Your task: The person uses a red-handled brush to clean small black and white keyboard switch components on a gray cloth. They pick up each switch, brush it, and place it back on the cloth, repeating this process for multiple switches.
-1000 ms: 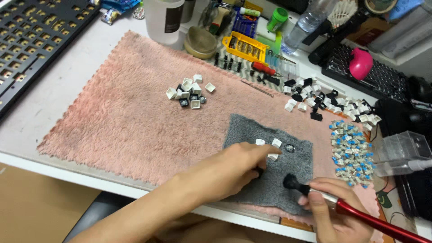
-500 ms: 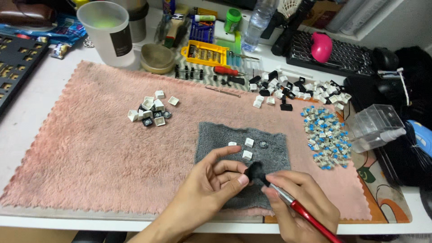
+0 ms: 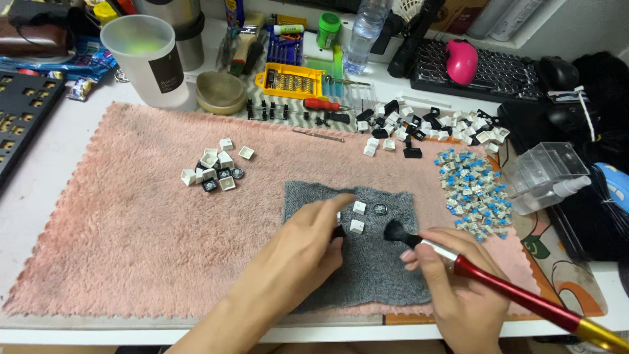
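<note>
Upper left: frosted cup (image 3: 145,62) with a dark rectangular label (image 3: 165,72). Blue crinkled wrapper (image 3: 65,62) left of it. Top centre: yellow bit case (image 3: 289,82), clear water bottle (image 3: 362,36). No screens or signs.

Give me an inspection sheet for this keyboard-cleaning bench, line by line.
Surface: pink towel on a white desk, grey cloth laid on top.
Job's things: red brush; white keycaps on the grey cloth; a dark keycap at the left fingertips.
Clutter: keycap pile, blue switches, more keycaps, yellow bit case, cup, bowl, bottle.
Grippers: left hand pinches the dark keycap; right hand grips the brush.
Cables: black cords at the right edge.
Surroundings: keyboard, pink mouse, bare keyboard plate.
</note>
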